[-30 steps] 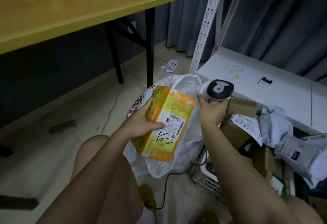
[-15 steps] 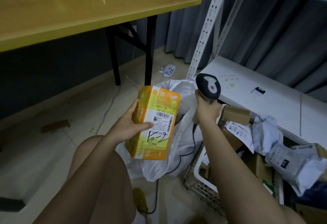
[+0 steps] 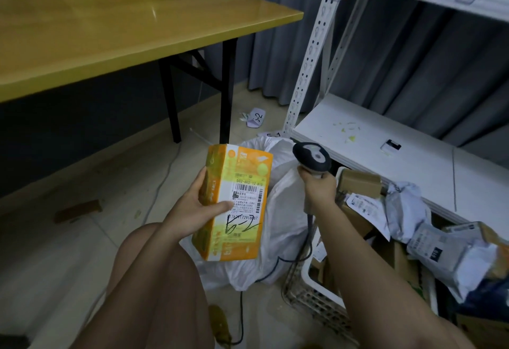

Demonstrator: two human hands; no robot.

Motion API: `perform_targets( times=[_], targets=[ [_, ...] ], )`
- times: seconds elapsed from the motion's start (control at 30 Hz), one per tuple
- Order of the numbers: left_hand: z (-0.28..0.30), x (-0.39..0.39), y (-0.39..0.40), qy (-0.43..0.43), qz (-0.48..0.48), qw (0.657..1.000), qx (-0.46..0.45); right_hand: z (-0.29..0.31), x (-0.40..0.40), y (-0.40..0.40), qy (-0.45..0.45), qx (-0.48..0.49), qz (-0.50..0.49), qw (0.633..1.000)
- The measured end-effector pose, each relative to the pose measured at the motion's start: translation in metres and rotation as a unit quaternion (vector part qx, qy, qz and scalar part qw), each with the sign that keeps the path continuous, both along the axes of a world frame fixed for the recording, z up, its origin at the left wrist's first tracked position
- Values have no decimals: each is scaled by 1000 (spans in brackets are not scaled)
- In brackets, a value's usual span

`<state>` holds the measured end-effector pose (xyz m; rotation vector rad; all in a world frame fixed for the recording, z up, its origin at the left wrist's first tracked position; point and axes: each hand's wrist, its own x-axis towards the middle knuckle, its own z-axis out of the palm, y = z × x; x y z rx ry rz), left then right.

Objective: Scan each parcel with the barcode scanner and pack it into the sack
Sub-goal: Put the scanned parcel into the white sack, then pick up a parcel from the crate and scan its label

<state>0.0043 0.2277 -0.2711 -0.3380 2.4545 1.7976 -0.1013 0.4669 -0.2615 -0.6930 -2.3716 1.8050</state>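
The orange parcel [image 3: 237, 202] has come up and turned more upright since a moment ago, and the barcode scanner [image 3: 312, 160] has swung round so its head now tips toward the label. The left hand [image 3: 195, 208] grips the parcel along its left edge, thumb laid across the printed label, so most of the box stands clear to the right of the fingers. The right hand [image 3: 319, 187] is wrapped round the scanner's handle, just right of the parcel, not touching it. Behind and below both sits the white sack [image 3: 281, 211], mouth open, on the floor. Further right, a basket [image 3: 311, 296] holds more parcels under the white shelf [image 3: 366, 134]; the yellow table [image 3: 110, 32] stands far left.
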Motion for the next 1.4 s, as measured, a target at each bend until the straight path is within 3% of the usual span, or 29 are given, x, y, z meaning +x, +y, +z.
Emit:
perform_targets(
  times=[0.2,0.5,0.63,0.77,0.9,0.97,1.1,1.2,1.3,1.4],
  targets=[
    [-3,-2,8,11,-19,1000,10,4,6,22,2,-44,-32,999],
    [20,-9,26,18,-52,999,4,10,36,52,15,-116,11,993],
    [26,-23,34,-47,-92,992,-77,9,45,58,-4,-117,29,993],
    [29,-46,46,-97,-160,944,-270,10,50,67,-11,-125,61,990],
    [18,-72,64,-77,-102,917,-378,3,50,75,-9,-150,84,985],
    [10,-84,75,-35,-32,935,-353,6,49,76,-5,-152,89,984],
    [-10,-105,100,38,100,972,-211,10,41,81,0,-154,78,985],
    [-36,-121,109,23,30,975,-220,11,31,87,19,-125,71,989],
    [-60,-128,103,-16,-166,910,-379,12,23,91,50,-95,56,993],
    [-80,-132,101,15,-244,839,-486,10,20,91,57,-86,24,994]
  ],
)
